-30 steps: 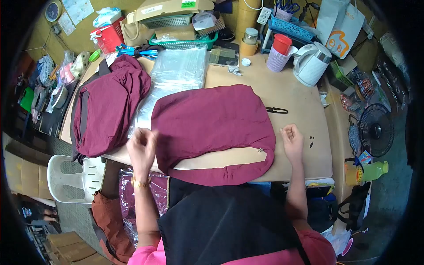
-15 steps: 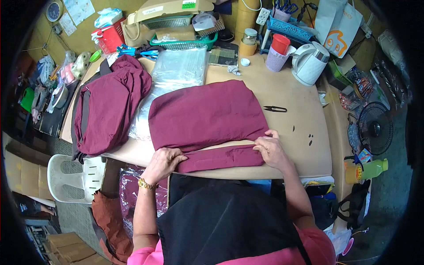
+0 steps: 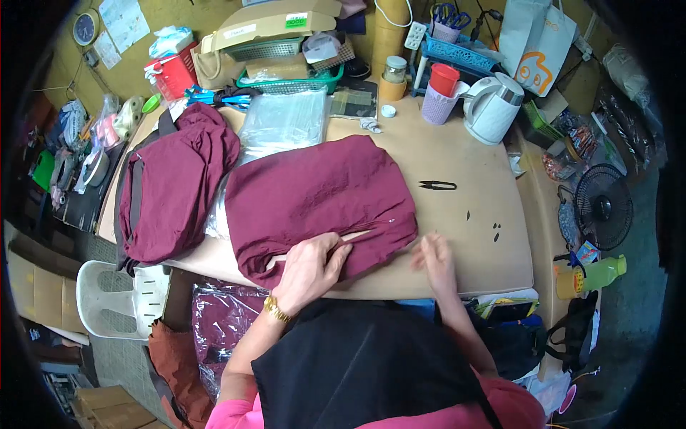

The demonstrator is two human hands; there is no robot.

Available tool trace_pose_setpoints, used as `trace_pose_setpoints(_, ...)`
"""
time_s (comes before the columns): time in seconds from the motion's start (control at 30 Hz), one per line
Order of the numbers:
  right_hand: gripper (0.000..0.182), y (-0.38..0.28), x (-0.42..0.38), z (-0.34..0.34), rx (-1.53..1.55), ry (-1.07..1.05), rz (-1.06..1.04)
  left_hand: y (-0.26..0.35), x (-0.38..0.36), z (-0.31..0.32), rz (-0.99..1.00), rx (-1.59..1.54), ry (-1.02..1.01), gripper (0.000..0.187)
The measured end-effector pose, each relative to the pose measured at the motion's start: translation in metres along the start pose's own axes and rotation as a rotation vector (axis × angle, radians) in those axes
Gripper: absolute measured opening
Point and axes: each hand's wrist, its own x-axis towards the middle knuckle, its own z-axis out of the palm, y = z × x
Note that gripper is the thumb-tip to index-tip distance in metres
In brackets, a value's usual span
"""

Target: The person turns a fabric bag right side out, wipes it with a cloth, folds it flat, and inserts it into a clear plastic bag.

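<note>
A folded maroon fabric piece, perhaps a bag or cover, lies near the table's front edge. My left hand, with a gold watch on the wrist, is closed over its front edge, fingers tucked into the fold. A narrow gap in the fold shows just right of that hand. My right hand hovers beside the fabric's right corner, apart from it; its fingers are smeared by motion. Black thread snips lie on the table to the right of the fabric.
Another maroon item with dark straps lies at the left, beside clear plastic bags. A white kettle, a lilac cup and baskets stand at the back. A white chair is at lower left, a fan at right.
The front strip of fabric has been folded up against the main piece. My left hand has moved right onto the fold. My right hand has let go and drawn slightly away.
</note>
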Motion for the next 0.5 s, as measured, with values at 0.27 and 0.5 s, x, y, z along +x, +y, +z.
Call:
trace_pose_setpoints(0.27, 0.022, 0.031, -0.013, 0.054, 0.176, -0.195, -0.011, 0.026, 0.025, 0.036, 0.162, 0.172, -0.104, 0.03)
trace_pose_setpoints(0.5, 0.035, 0.027, -0.024, 0.068, 0.468, -0.253, 0.007, 0.006, 0.04, 0.058, 0.171, -0.073, 0.056, 0.011)
